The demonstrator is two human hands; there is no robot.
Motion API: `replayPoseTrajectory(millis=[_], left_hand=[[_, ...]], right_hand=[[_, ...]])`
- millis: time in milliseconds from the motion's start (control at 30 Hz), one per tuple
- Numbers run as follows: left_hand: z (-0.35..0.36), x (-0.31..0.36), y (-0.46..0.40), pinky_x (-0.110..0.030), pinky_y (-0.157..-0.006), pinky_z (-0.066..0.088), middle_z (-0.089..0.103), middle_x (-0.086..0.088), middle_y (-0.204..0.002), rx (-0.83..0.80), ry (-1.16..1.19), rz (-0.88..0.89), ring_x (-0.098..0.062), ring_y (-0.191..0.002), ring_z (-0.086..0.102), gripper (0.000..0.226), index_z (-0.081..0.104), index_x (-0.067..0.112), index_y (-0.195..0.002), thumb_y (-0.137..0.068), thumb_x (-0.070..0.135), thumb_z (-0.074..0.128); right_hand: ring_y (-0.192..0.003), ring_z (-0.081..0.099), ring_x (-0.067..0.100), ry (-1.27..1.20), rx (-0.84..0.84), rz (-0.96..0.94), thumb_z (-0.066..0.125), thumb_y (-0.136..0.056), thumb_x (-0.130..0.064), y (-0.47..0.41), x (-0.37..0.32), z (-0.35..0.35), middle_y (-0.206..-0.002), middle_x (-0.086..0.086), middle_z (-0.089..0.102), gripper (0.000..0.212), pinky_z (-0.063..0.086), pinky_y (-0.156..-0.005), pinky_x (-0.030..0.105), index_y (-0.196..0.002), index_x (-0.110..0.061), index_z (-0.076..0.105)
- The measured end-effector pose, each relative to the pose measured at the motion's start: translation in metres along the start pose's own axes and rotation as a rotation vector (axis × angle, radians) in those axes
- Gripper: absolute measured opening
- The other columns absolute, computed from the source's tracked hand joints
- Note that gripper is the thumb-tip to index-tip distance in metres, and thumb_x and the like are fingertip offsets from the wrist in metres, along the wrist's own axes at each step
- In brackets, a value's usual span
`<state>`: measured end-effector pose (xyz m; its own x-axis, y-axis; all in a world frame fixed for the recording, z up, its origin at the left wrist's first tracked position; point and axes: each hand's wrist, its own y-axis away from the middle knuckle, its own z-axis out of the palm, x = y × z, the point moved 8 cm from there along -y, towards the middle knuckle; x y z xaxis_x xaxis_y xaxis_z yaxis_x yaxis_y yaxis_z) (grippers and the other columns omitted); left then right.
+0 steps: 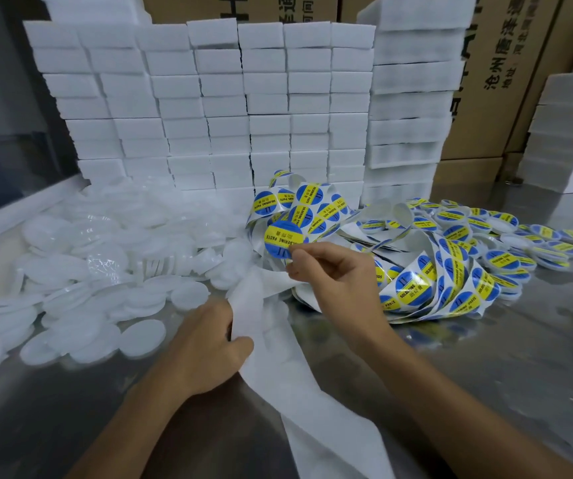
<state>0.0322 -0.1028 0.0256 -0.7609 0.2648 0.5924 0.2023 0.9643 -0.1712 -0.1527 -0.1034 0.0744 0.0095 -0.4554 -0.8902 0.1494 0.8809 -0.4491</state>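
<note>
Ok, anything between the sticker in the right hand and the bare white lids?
Nothing visible. The right hand pinches the sticker beside the lids; the backing strip in the left hand runs below it.

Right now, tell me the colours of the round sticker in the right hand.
Blue sticker with a yellow band, pinched by the right hand; head view.

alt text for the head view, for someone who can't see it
A right hand pinches a round blue-and-yellow sticker above a white backing strip gripped by the left hand. White lids lie left, labelled lids right.
</note>
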Motion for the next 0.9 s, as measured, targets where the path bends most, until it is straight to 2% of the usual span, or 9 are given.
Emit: replayPoseTrajectory(millis=[133,267,367,467,533,600,700,800,900], left_hand=[[-0.008,-0.007,0.001,-0.034,-0.055,0.049,0.057,-0.003,-0.079,0.009,-0.058,-0.034,-0.021,-0.069,0.058,0.018,0.052,0.016,-0.09,-0.073,0.017,0.058],[-0.012,-0.014,-0.002,-0.027,-0.068,0.045,0.046,0.015,-0.09,0.03,-0.177,0.015,-0.011,-0.082,0.05,0.033,0.043,0.03,-0.1,-0.075,0.022,0.063],[-0.009,-0.021,-0.004,-0.028,-0.079,0.042,0.038,0.024,-0.091,-0.008,-0.264,0.013,-0.008,-0.09,0.042,0.039,0.046,0.032,-0.111,-0.078,0.036,0.067],[-0.008,-0.028,-0.007,-0.032,-0.087,0.047,0.048,0.018,-0.101,0.003,-0.256,0.003,-0.011,-0.099,0.047,0.059,0.052,0.028,-0.129,-0.078,0.052,0.067],[-0.008,-0.032,-0.009,-0.034,-0.089,0.048,0.052,0.012,-0.11,0.023,-0.254,-0.012,-0.012,-0.103,0.049,0.068,0.052,0.028,-0.133,-0.076,0.063,0.066],[-0.007,-0.031,-0.009,-0.035,-0.087,0.048,0.054,0.009,-0.11,0.046,-0.29,-0.01,-0.013,-0.101,0.05,0.068,0.055,0.029,-0.13,-0.075,0.068,0.062],[-0.004,-0.021,-0.01,-0.034,-0.08,0.047,0.054,0.012,-0.095,0.065,-0.338,0.068,-0.013,-0.092,0.052,0.056,0.061,0.036,-0.116,-0.075,0.074,0.052],[0.0,-0.012,-0.007,-0.036,-0.077,0.05,0.06,0.013,-0.094,-0.007,-0.276,0.107,-0.013,-0.09,0.057,0.044,0.058,0.043,-0.108,-0.074,0.068,0.05],[-0.007,-0.022,-0.007,-0.031,-0.064,0.046,0.056,0.008,-0.084,-0.033,-0.167,-0.005,-0.015,-0.079,0.057,0.013,0.052,0.036,-0.086,-0.078,0.039,0.062]], right_hand=[[-0.075,0.068,0.009,0.059,0.015,-0.057,0.072,-0.086,-0.003,0.0,-0.002,-0.001,-0.08,0.0,0.073,0.017,0.057,-0.076,0.023,-0.1,-0.013,0.074],[-0.074,0.067,0.002,0.078,0.057,0.0,0.075,-0.084,-0.004,-0.005,0.008,-0.007,-0.077,-0.01,0.069,0.036,0.054,-0.076,0.017,-0.118,-0.015,0.068],[-0.076,0.07,0.007,0.093,0.096,0.012,0.076,-0.083,-0.004,-0.007,0.011,-0.013,-0.081,-0.005,0.072,0.025,0.057,-0.077,0.022,-0.105,-0.015,0.072],[-0.08,0.072,0.02,0.049,0.111,0.017,0.075,-0.084,-0.005,-0.007,0.009,-0.015,-0.081,0.002,0.074,0.012,0.059,-0.077,0.031,-0.089,-0.015,0.071],[-0.079,0.073,0.022,-0.03,0.051,0.044,0.072,-0.087,-0.008,-0.005,0.006,-0.008,-0.078,0.004,0.074,0.008,0.059,-0.07,0.03,-0.085,-0.014,0.069],[-0.08,0.074,0.022,-0.261,-0.076,0.158,0.07,-0.088,-0.011,0.001,0.007,0.01,-0.078,0.005,0.074,0.007,0.058,-0.063,0.027,-0.083,-0.015,0.067],[-0.094,0.073,0.028,-0.59,-0.335,0.357,0.07,-0.084,-0.019,0.02,0.01,0.049,-0.092,0.007,0.072,0.006,0.061,-0.07,0.038,-0.08,-0.022,0.067],[-0.108,0.069,0.029,-0.567,-0.449,0.459,0.069,-0.085,-0.024,0.038,0.025,0.071,-0.106,0.008,0.069,0.004,0.056,-0.084,0.05,-0.083,-0.023,0.066],[-0.115,0.065,0.025,-0.481,-0.383,0.516,0.066,-0.092,-0.023,0.038,0.044,0.066,-0.109,0.007,0.07,0.007,0.051,-0.085,0.051,-0.085,-0.022,0.065]])
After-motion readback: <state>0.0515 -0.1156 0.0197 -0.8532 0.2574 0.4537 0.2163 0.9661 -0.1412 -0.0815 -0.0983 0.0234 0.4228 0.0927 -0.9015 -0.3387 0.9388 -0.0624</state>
